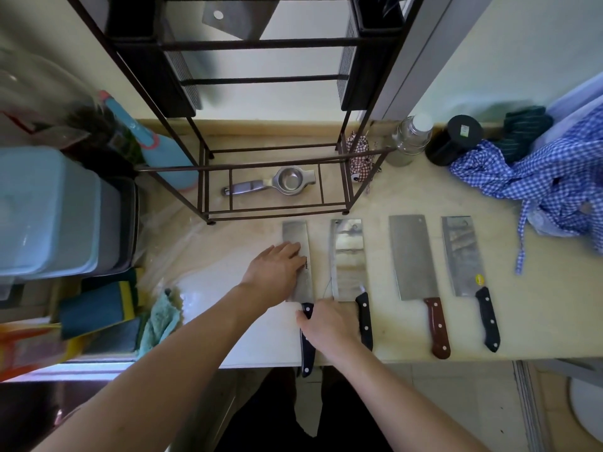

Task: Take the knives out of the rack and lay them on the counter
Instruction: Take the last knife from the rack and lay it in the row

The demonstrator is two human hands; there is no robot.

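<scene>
The pale desk (408,197) runs across the view, with a dark metal rack (261,93) standing against its back edge, left of centre. 1 cleaver (239,21) hangs high in the rack; a steel citrus squeezer (270,184) lies on the desk inside the rack's bottom frame. A blue checked cloth (535,177) is heaped toward the back right corner, beside a black jar (455,140) and a clear bottle (409,140).

4 cleavers lie flat in a row near the front edge, blades pointing to the back edge, handles toward the person. From the right: a black-handled cleaver (461,256), a brown-handled cleaver (411,257), a mirror-bladed cleaver (347,259) with a black handle, and the leftmost cleaver (301,236), whose black handle sticks out past the front edge.

The left hand (277,272) lies palm down on the leftmost cleaver's blade, fingers (292,247) stretched flat and gripping nothing, covering the blade's left side. The right hand (329,327) is curled loosely around that cleaver's handle just behind the blade, the thumb on the handle's left side and the rest of the hand over its right, touching the mirror-bladed cleaver's handle beside it.
</scene>
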